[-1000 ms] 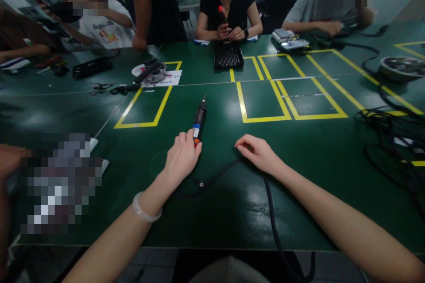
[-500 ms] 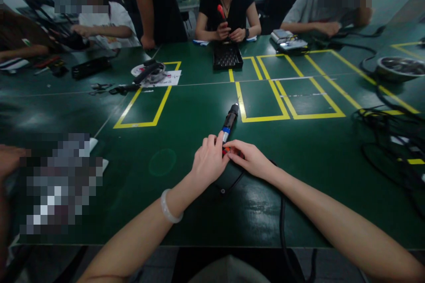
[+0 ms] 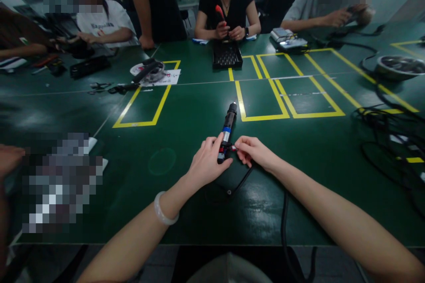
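An electric screwdriver (image 3: 229, 120), black with a blue band, lies on the green table with its thin bit pointing away from me. My left hand (image 3: 206, 159) rests over its near end, fingers along the left side and thumb below. To its right, my right hand (image 3: 255, 152) pinches a small red-and-white piece (image 3: 234, 147) at the screwdriver's side; its exact kind is too small to tell. A thin black cord (image 3: 245, 179) runs below my hands, with a small round end on the table.
Yellow tape rectangles (image 3: 264, 118) mark the table. A black tray (image 3: 227, 56) stands before a person opposite holding a red-tipped tool. Tangled black cables (image 3: 372, 119) and a round metal part (image 3: 400, 67) lie to the right. Another round part (image 3: 151, 71) sits on paper at left.
My right hand has drawn a little to the right, away from my left, with the small red-and-white piece between its fingers. The screwdriver's near end now shows; the tool has shifted slightly.
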A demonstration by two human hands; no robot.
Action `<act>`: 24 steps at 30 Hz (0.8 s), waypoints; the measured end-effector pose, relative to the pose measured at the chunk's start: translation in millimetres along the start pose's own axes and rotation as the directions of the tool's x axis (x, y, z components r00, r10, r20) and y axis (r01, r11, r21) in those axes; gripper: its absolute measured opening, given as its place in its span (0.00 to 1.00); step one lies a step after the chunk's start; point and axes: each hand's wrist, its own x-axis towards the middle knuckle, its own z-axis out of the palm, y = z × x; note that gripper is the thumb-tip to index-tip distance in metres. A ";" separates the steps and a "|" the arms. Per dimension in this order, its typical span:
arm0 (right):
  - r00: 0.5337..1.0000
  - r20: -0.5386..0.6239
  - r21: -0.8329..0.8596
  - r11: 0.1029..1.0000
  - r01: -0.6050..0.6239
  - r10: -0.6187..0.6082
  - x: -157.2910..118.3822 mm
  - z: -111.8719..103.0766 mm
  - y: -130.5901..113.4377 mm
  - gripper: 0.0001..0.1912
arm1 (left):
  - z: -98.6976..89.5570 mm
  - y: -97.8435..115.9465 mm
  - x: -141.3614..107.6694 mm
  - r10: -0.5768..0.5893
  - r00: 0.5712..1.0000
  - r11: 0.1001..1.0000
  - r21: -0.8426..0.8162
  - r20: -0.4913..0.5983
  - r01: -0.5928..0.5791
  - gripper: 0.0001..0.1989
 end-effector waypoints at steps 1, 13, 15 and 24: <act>1.000 0.007 0.025 1.000 -0.017 0.017 0.0 -0.7 -0.5 0.14 | 0.3 0.1 0.0 0.000 1.000 1.000 -0.003 -0.002 0.000 0.40; 0.971 0.159 0.118 0.980 0.160 -0.178 -1.1 -5.8 3.6 0.17 | 0.4 0.8 0.4 -0.010 1.000 1.000 -0.015 0.000 0.010 0.38; 0.959 0.187 0.087 0.976 0.199 -0.212 -0.9 -6.0 4.6 0.16 | 0.5 0.6 0.4 -0.012 1.000 1.000 -0.018 0.001 0.012 0.38; 0.956 0.156 -0.174 0.946 0.274 -0.248 -2.4 -2.7 10.9 0.11 | 2.2 -1.8 0.2 0.005 1.000 1.000 -0.019 -0.012 -0.005 0.38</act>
